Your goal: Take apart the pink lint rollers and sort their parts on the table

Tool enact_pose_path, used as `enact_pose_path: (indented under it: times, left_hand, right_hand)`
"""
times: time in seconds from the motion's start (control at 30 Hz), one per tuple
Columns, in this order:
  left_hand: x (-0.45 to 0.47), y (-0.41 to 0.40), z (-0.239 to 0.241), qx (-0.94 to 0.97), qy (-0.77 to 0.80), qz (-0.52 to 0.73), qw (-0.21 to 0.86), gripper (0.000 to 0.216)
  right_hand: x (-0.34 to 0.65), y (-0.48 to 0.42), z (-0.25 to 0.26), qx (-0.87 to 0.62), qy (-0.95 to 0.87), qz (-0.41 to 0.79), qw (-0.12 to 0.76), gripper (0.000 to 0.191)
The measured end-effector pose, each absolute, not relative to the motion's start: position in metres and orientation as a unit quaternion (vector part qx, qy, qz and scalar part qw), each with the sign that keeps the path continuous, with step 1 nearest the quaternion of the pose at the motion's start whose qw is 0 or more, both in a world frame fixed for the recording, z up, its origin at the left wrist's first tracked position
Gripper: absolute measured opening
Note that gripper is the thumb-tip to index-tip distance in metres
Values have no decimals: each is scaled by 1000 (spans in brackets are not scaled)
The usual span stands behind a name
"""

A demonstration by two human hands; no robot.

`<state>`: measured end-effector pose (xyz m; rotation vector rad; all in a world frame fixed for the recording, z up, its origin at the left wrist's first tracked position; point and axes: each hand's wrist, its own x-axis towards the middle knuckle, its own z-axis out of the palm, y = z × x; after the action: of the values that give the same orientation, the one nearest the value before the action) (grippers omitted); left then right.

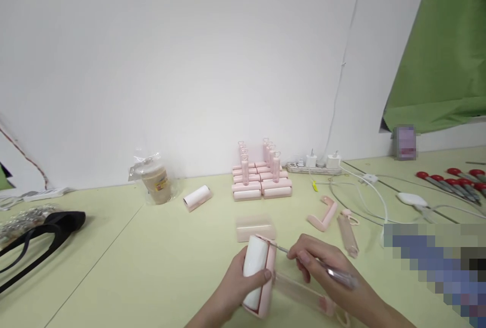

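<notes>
While the left hand (233,287) is wrapped around a pink plastic lint roller with a white paper roll (255,267), thumb across the white paper and fingers closed behind the pink frame, the head view shows this roller held at the near side of the pale green table (152,267), low in the middle of the picture. The right hand (330,277) is pinched tight on a slim screwdriver with a clear handle (326,266), whose metal tip meets the upper end of the roller's pink frame. Just behind the roller a translucent pink plastic cover (255,228) lies on the table. Farther back, near the white wall, stands a tidy stack of pink lint rollers (261,181), with a loose white paper roll (197,198) and a plastic-wrapped brown cup (155,185) to its left. Right of the hands lie a pink L-shaped plastic piece (322,214) and a pink handle with a loop (348,234); a row of red-handled screwdrivers (455,180) sits well apart at the far right
</notes>
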<state>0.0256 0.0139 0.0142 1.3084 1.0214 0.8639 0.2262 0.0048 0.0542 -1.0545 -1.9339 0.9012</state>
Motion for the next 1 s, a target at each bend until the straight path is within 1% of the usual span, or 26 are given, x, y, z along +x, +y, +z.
enact_pose_path:
  times: [0.13, 0.23, 0.33, 0.43, 0.5, 0.6, 0.63, 0.73, 0.83, 0.9, 1.0]
  left_hand:
    - [23, 13, 15, 557, 433, 368, 606, 47]
    - [22, 12, 17, 553, 420, 362, 622, 44]
    - [23, 11, 19, 570, 419, 360, 608, 39]
    - [26, 10, 20, 576, 440, 371, 581, 41]
    - [29, 8, 20, 574, 470, 385, 549, 40]
    - [33, 6, 18, 579, 485, 411, 511, 36]
    - [33, 6, 17, 582, 478, 419, 507, 35]
    - [35, 5, 11, 580, 464, 434, 510, 37]
    - [36, 7, 6, 541, 462, 457, 533, 44]
    - [36, 9, 5, 512, 457, 475, 551, 48]
    - [37, 11, 5, 482, 467, 485, 561, 49]
  right_hand:
    - [226, 6, 58, -405, -779, 312, 363, 28]
    - [226, 5, 64, -371, -819, 284, 334, 23]
    - [225, 4, 67, -320, -859, 262, 301, 18]
    - [224, 7, 61, -288, -887, 225, 282, 15]
    - [223, 9, 53, -274, -905, 172, 277, 17]
    - [220, 11, 36, -254, -918, 45, 301, 22]
    - [219, 10, 31, -248, -916, 17, 313, 24]
    - [214, 8, 19, -236, -913, -10, 332, 26]
    - [209, 6, 14, -221, -904, -129, 342, 27]
    - [206, 6, 12, -222, -896, -206, 325, 26]
    - [202, 5, 13, -253, -905, -218, 262, 27]
